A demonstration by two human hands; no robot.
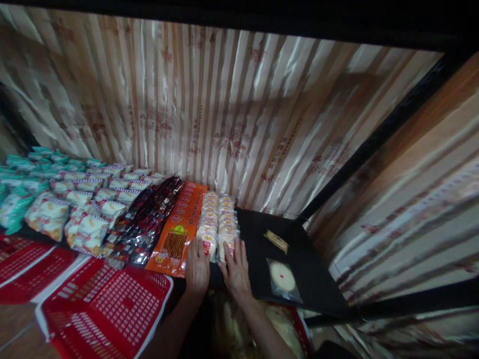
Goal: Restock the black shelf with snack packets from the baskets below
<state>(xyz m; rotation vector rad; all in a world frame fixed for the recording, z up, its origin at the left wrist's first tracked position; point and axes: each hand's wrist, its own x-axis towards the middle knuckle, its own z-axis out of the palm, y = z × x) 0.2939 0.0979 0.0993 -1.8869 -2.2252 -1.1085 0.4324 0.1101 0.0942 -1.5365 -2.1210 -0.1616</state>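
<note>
My left hand [197,267] and my right hand [236,271] rest side by side on the front end of two rows of clear-wrapped round white cakes [217,219] on a black shelf [318,284]. Fingers of both hands lie stretched over the nearest packets, pressing on them without wrapping round. An orange packet of brown sticks [179,229] lies just left of my left hand. To the right of my right hand lies a single round cake in a clear bag [283,277] and a small yellow packet [277,241].
Dark glossy packets [147,219], white-and-orange snack bags [88,219] and teal bags [22,189] fill the shelf to the left. Red plastic baskets [108,304] sit below the shelf front. A striped curtain [232,109] hangs behind.
</note>
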